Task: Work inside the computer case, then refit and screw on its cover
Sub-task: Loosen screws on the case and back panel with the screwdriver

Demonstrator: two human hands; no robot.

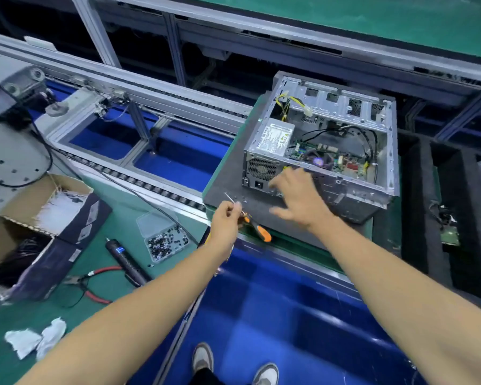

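Left hand (pixel 226 221) is pinching an orange-handled screwdriver (pixel 250 221) while right hand (pixel 297 198), fingers spread, is reaching the open case (pixel 321 143) lying on a dark mat (pixel 225 187); its label is unreadable.

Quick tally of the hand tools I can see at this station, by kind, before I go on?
Orange-handled screwdriver, held in the left hand: 1
Black electric screwdriver lying on the green bench: 1
Red-handled pliers lying on the green bench: 1
Total: 3
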